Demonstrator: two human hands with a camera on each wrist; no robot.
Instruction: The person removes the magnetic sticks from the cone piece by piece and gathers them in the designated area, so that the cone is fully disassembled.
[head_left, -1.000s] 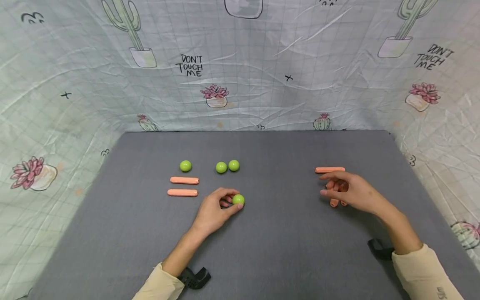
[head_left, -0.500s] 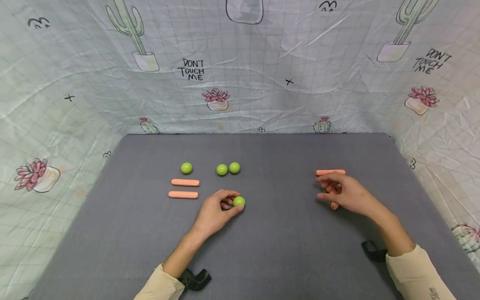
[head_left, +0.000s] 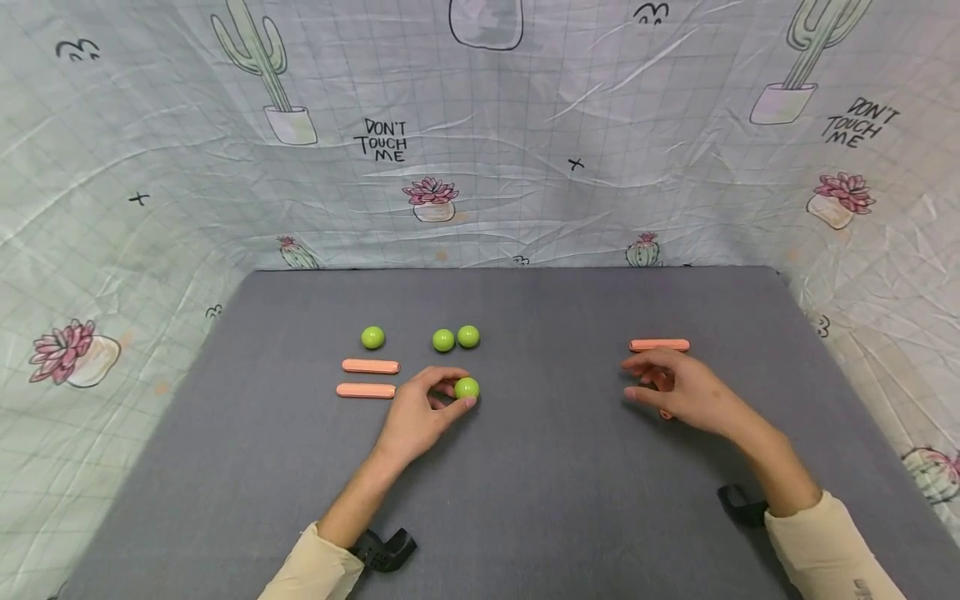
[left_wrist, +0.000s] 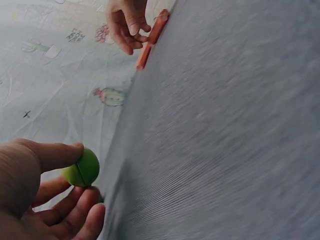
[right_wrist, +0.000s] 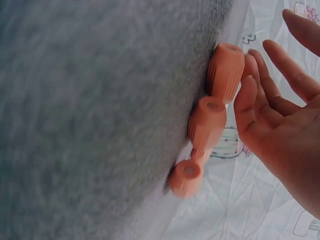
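Note:
My left hand point(head_left: 412, 421) pinches a glossy green ball point(head_left: 467, 388) between thumb and fingers above the grey table. The left wrist view shows a dark seam across the held ball point(left_wrist: 82, 172). My right hand point(head_left: 693, 392) hovers by a group of short orange sticks at the right, its fingers loosely bent and partly hiding them. In the right wrist view, the ridged orange sticks point(right_wrist: 207, 122) have dimpled ends and lie beside that hand point(right_wrist: 287, 117), which grips none of them visibly. Another orange stick point(head_left: 659, 345) lies just beyond its fingers.
Two green balls sit close together point(head_left: 443, 340) beyond my left hand, and one more green ball point(head_left: 372, 337) lies further left. Two orange sticks point(head_left: 365, 390) lie parallel below it. A patterned cloth point(head_left: 510, 208) encloses the grey table point(head_left: 540, 500) at back and sides.
My left hand has moved slightly back and left with the green ball. My right hand has shifted left, covering more of the orange sticks beneath it.

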